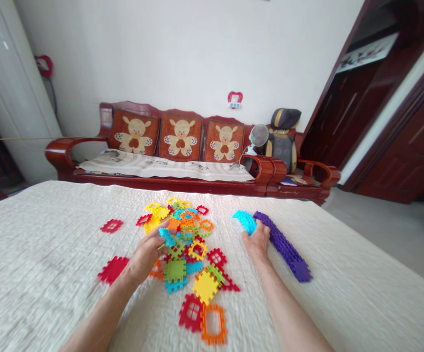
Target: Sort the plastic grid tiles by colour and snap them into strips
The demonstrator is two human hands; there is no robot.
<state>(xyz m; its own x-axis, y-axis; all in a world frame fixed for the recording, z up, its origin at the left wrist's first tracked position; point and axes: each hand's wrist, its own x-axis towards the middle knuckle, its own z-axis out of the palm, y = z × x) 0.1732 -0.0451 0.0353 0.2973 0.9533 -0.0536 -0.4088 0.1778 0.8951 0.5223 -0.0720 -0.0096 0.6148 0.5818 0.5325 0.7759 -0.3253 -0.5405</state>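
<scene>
My left hand (149, 252) is closed on a light blue toothed plastic building piece (167, 237) above the left side of a mixed pile. On the right, my right hand (258, 240) grips the near end of a short light blue stack of pieces (245, 221) lying on the cloth. Beside that hand, a long row of purple pieces (283, 245) stretches toward me. The pile holds several red, yellow, green, orange and blue pieces, among them a green square (175, 270), a yellow square (206, 287) and an orange frame (214, 324).
A quilted white cloth (51, 254) covers the table. To the left of the pile lie a red square (113, 270) and a red window piece (111, 226). Beyond the table's far edge stand a wooden sofa (182, 132) and a small fan (259, 135).
</scene>
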